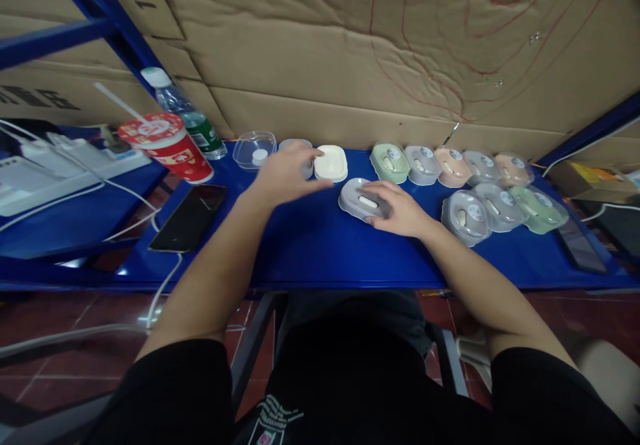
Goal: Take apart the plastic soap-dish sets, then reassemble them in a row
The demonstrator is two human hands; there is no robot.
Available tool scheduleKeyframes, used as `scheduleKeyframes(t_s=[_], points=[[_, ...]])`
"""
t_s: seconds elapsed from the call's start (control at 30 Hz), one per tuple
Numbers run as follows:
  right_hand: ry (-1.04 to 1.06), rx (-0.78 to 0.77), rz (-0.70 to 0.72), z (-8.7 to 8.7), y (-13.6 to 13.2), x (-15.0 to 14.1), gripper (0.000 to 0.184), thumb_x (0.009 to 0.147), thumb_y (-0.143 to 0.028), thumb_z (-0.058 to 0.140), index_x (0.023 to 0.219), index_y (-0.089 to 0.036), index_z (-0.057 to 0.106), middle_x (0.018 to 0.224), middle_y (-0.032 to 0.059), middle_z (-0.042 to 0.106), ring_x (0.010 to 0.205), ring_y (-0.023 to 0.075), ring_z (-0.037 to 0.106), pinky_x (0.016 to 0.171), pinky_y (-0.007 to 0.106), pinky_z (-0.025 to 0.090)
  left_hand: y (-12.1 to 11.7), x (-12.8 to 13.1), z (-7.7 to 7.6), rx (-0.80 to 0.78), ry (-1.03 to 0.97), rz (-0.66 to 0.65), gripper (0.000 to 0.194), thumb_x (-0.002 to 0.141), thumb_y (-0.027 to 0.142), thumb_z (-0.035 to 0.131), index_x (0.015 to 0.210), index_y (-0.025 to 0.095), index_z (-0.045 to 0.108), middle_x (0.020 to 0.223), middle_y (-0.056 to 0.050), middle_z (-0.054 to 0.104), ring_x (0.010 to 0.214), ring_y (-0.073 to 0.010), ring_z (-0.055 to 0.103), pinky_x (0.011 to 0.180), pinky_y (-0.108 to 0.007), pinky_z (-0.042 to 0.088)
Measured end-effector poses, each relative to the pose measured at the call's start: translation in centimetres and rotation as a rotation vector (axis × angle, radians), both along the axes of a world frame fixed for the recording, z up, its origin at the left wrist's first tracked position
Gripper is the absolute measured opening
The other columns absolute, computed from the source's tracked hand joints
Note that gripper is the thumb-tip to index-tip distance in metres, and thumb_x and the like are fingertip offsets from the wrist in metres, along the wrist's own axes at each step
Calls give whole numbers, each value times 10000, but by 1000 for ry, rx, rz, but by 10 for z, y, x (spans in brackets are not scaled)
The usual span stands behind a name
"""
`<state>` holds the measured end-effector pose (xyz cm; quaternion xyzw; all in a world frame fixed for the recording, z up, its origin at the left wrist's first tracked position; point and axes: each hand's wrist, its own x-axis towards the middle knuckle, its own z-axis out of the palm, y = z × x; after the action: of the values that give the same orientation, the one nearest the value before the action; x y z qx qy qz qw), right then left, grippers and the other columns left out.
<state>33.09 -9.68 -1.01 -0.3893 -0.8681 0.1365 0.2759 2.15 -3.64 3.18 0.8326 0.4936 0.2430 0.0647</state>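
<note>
My right hand [400, 210] grips a grey plastic box [354, 198] by its right side, thumb at the near edge and fingers over the top. A small white oblong piece [369, 202] shows on this box, which rests on the blue table. Farther left, my left hand [287, 175] is open, thumb and fingers apart, and nothing shows between them. Its fingertips are close to a cream square box [331, 164]; whether they touch it I cannot tell. Behind that hand a greyish clear container [296, 145] is partly hidden. A clear lid-like container [254, 150] sits left of it.
Several lidded boxes stand at the right, including a green box [390, 163] and a peach box [453, 167]. At the left are a red cup [175, 152] with a straw, a water bottle [200, 128] and a black phone [189, 218]. Cardboard [300, 52] walls the back.
</note>
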Motion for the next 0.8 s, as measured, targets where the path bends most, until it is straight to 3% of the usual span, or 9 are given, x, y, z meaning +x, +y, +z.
scheduleKeyframes(t_s=[0.1, 0.23, 0.37, 0.57, 0.7, 0.8], points=[[47, 4, 30, -1, 1, -1, 645, 849, -466, 778, 1448, -286, 619, 1451, 122, 662, 1360, 354, 638, 1169, 605, 513, -16, 26, -13, -43, 127, -203, 907, 775, 620, 846, 1559, 265, 561, 1595, -127, 542, 1326, -361, 631, 1024, -418, 546], [55, 11, 52, -5, 2, -3, 648, 822, -432, 773, 1439, -306, 620, 1428, 106, 682, 1350, 340, 646, 1171, 593, 512, -22, 40, -30, -87, 225, -339, 870, 859, 597, 765, 1623, 299, 472, 1597, -124, 540, 1253, -327, 683, 978, -381, 566], [73, 5, 45, -8, 3, -6, 641, 790, -416, 776, 1410, -327, 637, 1407, 89, 700, 1333, 341, 656, 1159, 599, 520, -18, 39, -35, -99, 248, -384, 839, 878, 578, 740, 1625, 328, 452, 1570, -100, 572, 1274, -320, 675, 995, -382, 570], [219, 30, -10, -3, 3, -5, 545, 830, -498, 796, 1324, -291, 692, 1341, 104, 731, 1240, 329, 700, 1102, 576, 551, -18, 37, -31, -70, 170, -360, 867, 830, 554, 826, 1584, 275, 501, 1611, -135, 518, 1304, -335, 663, 990, -389, 584], [331, 58, -16, -2, 4, -2, 530, 884, -615, 767, 1297, -290, 698, 1295, 101, 749, 1215, 328, 711, 1085, 566, 555, -15, 34, -30, 5, -17, -384, 567, 875, 430, 799, 1382, 227, 649, 1583, -141, 548, 1245, -297, 693, 951, -388, 597], [479, 42, 18, -6, 6, 1, 673, 878, -747, 724, 1379, -305, 647, 1355, 113, 726, 1246, 338, 702, 1054, 550, 581, -8, 32, -30, 98, -217, -371, 309, 898, 325, 755, 1177, 203, 702, 1414, -125, 670, 1161, -267, 710, 967, -413, 589]])
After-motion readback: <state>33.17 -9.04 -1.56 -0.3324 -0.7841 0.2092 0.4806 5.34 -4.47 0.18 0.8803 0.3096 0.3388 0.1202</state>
